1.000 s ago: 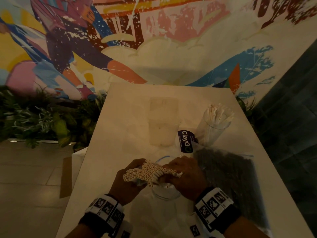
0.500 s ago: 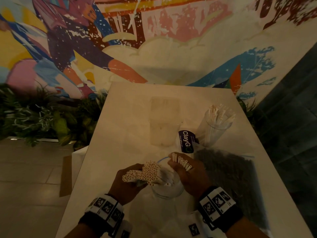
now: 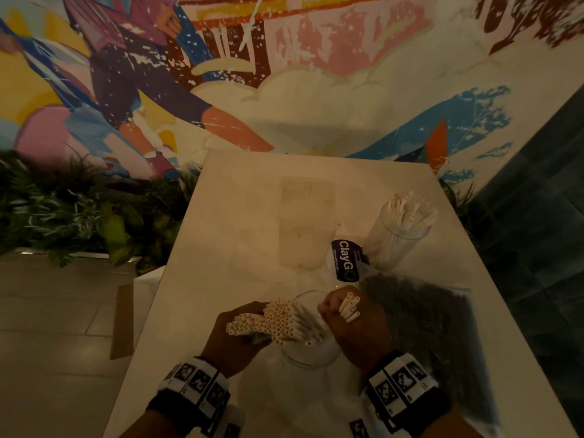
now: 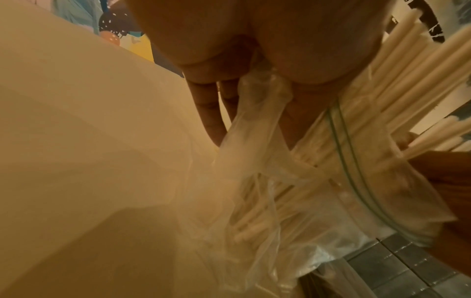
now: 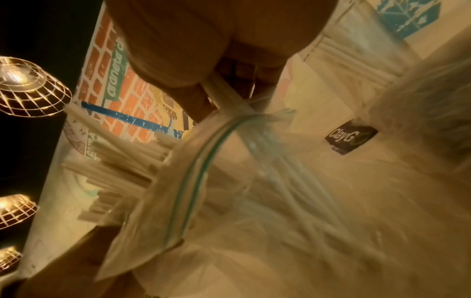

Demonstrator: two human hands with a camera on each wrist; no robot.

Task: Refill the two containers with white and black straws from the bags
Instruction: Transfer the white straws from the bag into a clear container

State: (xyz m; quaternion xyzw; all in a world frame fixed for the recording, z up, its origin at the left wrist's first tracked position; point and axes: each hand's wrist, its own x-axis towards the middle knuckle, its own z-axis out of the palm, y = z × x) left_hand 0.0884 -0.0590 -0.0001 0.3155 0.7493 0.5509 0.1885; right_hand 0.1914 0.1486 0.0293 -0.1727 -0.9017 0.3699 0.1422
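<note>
The right hand (image 3: 354,330) pinches a few white straws (image 3: 349,306); the left hand (image 3: 235,338) grips a clear zip bag (image 4: 254,181) full of white straws (image 3: 271,320) — both above a glass container (image 3: 311,355) on the counter (image 3: 252,216). Just right lies the black-straw bag (image 3: 420,317).

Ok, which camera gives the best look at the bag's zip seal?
The right wrist view: the zip seal curves across mid-frame, straws poking out past it. The left wrist view shows a shorter stretch; the head view shows only a faint rim.
</note>
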